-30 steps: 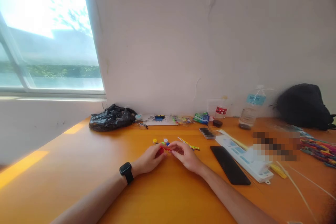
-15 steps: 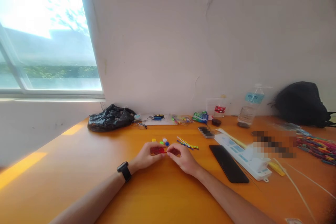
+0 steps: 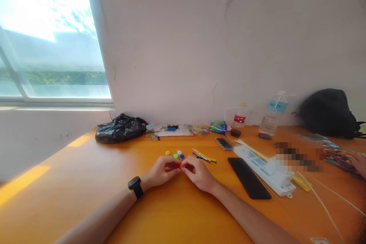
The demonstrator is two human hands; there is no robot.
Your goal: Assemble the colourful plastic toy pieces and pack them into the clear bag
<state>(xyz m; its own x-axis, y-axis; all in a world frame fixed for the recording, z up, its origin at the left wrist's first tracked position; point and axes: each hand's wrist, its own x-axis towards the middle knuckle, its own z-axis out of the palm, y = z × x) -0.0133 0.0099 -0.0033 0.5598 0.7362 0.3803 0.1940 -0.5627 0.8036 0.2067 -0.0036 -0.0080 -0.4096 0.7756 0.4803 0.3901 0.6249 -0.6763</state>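
My left hand (image 3: 160,171), with a black watch (image 3: 135,187) on its wrist, pinches a small red plastic piece (image 3: 177,165) over the table. Fingertip to fingertip with it, my right hand (image 3: 199,174) is closed in a pinch at the right end of the red piece. What sits between the right fingertips is too small to make out. Just beyond the hands lie small round pieces: a yellow one (image 3: 167,153), a white one (image 3: 179,153), a green one (image 3: 175,156) and a blue one (image 3: 182,156). Several thin coloured sticks (image 3: 204,156) lie beyond my right hand.
On the right are a black phone-like slab (image 3: 249,178) and a white power strip (image 3: 264,169). Bottles (image 3: 239,120), a green packet (image 3: 218,127), glasses (image 3: 152,136) and a black plastic bag (image 3: 121,129) line the wall. Another person's hand (image 3: 359,163) touches colourful cords (image 3: 339,156).
My hands stay nearly in place; the red piece has turned slightly between the fingers. Another person's hand has come in at the right edge, over the colourful cords.
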